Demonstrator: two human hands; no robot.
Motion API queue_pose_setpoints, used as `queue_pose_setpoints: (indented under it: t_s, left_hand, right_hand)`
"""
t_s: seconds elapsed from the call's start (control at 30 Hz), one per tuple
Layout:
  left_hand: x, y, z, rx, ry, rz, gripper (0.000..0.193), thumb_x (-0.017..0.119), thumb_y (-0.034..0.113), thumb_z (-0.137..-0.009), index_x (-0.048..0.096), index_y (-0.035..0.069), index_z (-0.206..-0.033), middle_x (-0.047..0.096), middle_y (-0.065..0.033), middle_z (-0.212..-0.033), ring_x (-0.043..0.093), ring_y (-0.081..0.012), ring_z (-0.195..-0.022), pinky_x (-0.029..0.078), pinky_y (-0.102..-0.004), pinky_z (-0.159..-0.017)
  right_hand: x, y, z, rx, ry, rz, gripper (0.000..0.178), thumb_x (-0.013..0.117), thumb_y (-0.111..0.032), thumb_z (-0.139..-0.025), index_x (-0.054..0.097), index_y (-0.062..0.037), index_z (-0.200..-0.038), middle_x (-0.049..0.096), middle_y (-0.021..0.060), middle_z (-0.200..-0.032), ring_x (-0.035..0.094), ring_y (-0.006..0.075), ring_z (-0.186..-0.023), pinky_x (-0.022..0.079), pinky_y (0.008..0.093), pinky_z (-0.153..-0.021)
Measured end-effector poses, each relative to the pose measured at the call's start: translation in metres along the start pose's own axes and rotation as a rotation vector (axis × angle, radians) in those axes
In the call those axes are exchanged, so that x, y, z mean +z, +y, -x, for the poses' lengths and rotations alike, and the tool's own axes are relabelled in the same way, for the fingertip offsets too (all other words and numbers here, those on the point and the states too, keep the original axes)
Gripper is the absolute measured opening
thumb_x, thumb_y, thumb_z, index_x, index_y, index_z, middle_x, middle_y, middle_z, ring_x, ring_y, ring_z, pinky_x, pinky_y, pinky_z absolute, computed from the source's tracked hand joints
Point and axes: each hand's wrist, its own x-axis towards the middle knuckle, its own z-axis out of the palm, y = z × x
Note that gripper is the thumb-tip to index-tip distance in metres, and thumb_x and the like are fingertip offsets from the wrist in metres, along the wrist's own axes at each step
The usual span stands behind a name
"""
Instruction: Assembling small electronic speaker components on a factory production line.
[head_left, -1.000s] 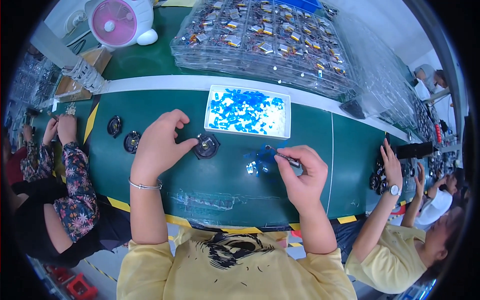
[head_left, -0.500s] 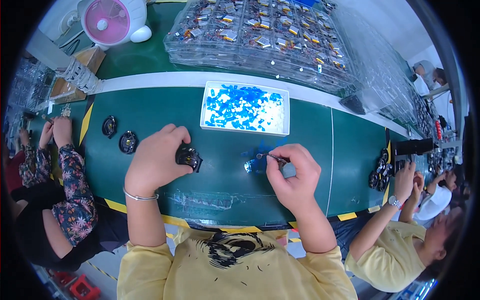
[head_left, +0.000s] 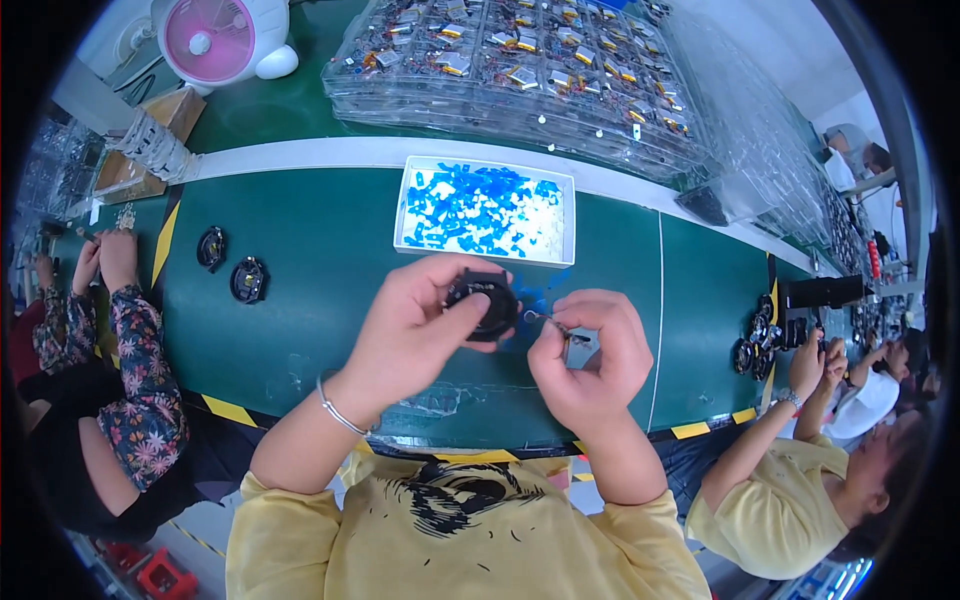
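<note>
My left hand (head_left: 425,315) is closed around a round black plastic housing (head_left: 497,306), its thumb lying across the front. The housing is held above the table in front of the white box. Just right of it, my right hand (head_left: 595,350) pinches a slim metal tool (head_left: 560,328) with a small ring at its left end. That ring comes close to the housing; whether they touch I cannot tell. A few blue pieces (head_left: 535,298) lie on the table behind the two hands, partly hidden. Two more black housings (head_left: 249,280) rest on the table to the left.
A white box (head_left: 485,253) of small blue pieces stands beyond my hands. Behind the pale rail are stacked clear trays (head_left: 510,110) of electronic parts and a pink-and-white fan (head_left: 208,42). Co-workers' hands are busy at both sides; black parts (head_left: 760,340) lie at the right.
My left hand has lifted the black housing off the left part of the table and carried it right, close to my right hand. The right hand stays nearly in place, still pinching the tool.
</note>
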Motion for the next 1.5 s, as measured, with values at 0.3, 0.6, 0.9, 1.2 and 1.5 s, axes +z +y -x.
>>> queue_pose_setpoints:
  t_s: [0.3, 0.6, 0.9, 1.2, 1.5]
  left_hand:
    - [0.024, -0.014, 0.008, 0.229, 0.038, -0.070, 0.034, 0.046, -0.012, -0.085, 0.052, -0.004, -0.118, 0.059, -0.0098, -0.111, 0.058, -0.0126, -0.102, 0.046, -0.0263, -0.089]
    - [0.020, -0.012, 0.013, 0.188, -0.003, 0.010, 0.035, 0.043, -0.013, -0.087, 0.051, -0.005, -0.119, 0.059, -0.0126, -0.116, 0.057, -0.0142, -0.105, 0.047, -0.0273, -0.091]
    - [0.017, -0.016, 0.013, 0.215, 0.000, -0.048, 0.033, 0.044, -0.014, -0.086, 0.053, -0.005, -0.117, 0.060, -0.0138, -0.115, 0.057, -0.0155, -0.107, 0.047, -0.0281, -0.091]
    - [0.014, -0.015, 0.013, 0.261, -0.022, -0.085, 0.028, 0.050, -0.011, -0.086, 0.054, -0.004, -0.113, 0.062, -0.0121, -0.110, 0.059, -0.0142, -0.100, 0.049, -0.0270, -0.087]
    - [0.003, -0.014, 0.001, 0.090, 0.058, -0.038, 0.009, 0.050, 0.005, -0.092, 0.053, 0.000, -0.099, 0.063, -0.0091, -0.091, 0.063, -0.0122, -0.077, 0.055, -0.0269, -0.067]
  right_hand:
    - [0.003, -0.004, -0.002, -0.327, -0.020, 0.278, 0.024, 0.065, 0.004, -0.057, 0.055, -0.0044, -0.077, 0.061, 0.0091, -0.079, 0.058, 0.0241, -0.066, 0.045, 0.0330, -0.063]
    - [0.002, -0.004, -0.001, -0.313, -0.045, 0.187, 0.024, 0.064, 0.006, -0.059, 0.054, -0.0032, -0.079, 0.063, 0.0102, -0.080, 0.060, 0.0239, -0.067, 0.047, 0.0336, -0.063]
    - [0.001, -0.002, -0.002, -0.370, -0.098, 0.229, 0.029, 0.066, 0.006, -0.056, 0.056, -0.0023, -0.082, 0.061, 0.0099, -0.079, 0.060, 0.0246, -0.068, 0.047, 0.0348, -0.063]
    - [0.004, -0.003, 0.000, -0.384, -0.113, 0.257, 0.031, 0.069, 0.004, -0.055, 0.057, -0.0027, -0.083, 0.061, 0.0095, -0.080, 0.059, 0.0246, -0.068, 0.046, 0.0349, -0.063]
    - [0.000, 0.004, 0.003, 0.591, -0.364, -0.591, 0.029, 0.062, 0.006, -0.079, 0.053, -0.0003, -0.106, 0.061, 0.0083, -0.095, 0.061, 0.0153, -0.083, 0.050, 0.0279, -0.066]
